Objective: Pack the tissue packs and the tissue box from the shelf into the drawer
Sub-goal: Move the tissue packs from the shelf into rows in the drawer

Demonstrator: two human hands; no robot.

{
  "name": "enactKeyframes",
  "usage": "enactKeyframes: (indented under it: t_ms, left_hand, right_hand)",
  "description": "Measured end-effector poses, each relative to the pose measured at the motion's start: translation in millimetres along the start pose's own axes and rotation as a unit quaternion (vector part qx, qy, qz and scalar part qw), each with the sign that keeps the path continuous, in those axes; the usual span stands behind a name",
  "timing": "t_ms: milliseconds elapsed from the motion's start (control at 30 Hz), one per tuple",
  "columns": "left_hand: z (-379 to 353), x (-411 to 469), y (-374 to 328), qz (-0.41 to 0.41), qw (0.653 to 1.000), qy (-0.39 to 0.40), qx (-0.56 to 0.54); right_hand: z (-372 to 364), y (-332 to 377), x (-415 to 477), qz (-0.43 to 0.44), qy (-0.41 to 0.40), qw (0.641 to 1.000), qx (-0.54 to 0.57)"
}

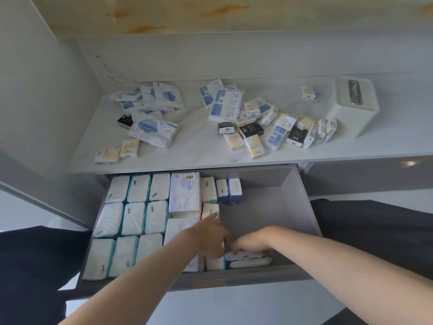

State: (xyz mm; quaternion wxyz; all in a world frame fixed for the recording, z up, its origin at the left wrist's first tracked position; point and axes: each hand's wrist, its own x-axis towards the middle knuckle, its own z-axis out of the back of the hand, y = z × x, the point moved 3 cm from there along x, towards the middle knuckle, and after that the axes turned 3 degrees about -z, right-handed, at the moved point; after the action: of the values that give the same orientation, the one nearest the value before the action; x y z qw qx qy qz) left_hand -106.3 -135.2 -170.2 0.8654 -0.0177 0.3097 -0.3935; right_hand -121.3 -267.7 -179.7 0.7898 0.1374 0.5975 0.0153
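Two small packs (248,260) lie at the front of the grey drawer (281,207) — the right hand (250,245) bends over them, its grip not clear; the left hand (210,233) lies open beside. Loose packs (253,130) and the tissue box (346,118) sit on the white shelf (199,151).

drawer (293,207) right half free, packs (133,219) filling left

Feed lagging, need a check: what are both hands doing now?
Left hand: open, touching an upright tissue pack.
Right hand: gripping small tissue packs in the drawer.
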Motion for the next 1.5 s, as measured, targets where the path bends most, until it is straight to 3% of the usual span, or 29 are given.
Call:
enactKeyframes:
  t_ms: [300,500,633,700,867,1033,1333,1500]
  left_hand:
    - [-8,4,-10,-0.001,0.998,0.045,-0.042]
    - [-13,5,-13,0.010,0.996,0.069,-0.064]
    - [-13,3,-14,-0.003,0.996,0.074,-0.046]
    - [-11,2,-14,0.001,0.997,0.064,-0.051]
    - [19,-4,-4,0.023,0.997,-0.047,-0.049]
    - [67,-15,34,0.090,0.981,-0.152,-0.076]
    - [153,-77,165,0.240,0.909,-0.338,-0.041]
    - [160,-111,234,0.317,0.867,-0.377,-0.076]
  right_hand:
    - [8,-13,0,-0.046,-0.038,0.998,0.017]
    - [5,-20,1,-0.087,-0.006,0.992,0.091]
    - [13,-18,0,-0.060,-0.069,0.996,-0.005]
    - [11,-15,-2,-0.061,-0.059,0.996,-0.017]
    - [30,4,-4,-0.022,-0.062,0.992,-0.104]
    - [91,52,-26,0.072,-0.224,0.971,-0.045]
    - [185,174,-58,0.225,-0.444,0.866,0.054]
    - [217,225,-21,0.190,-0.458,0.868,0.012]
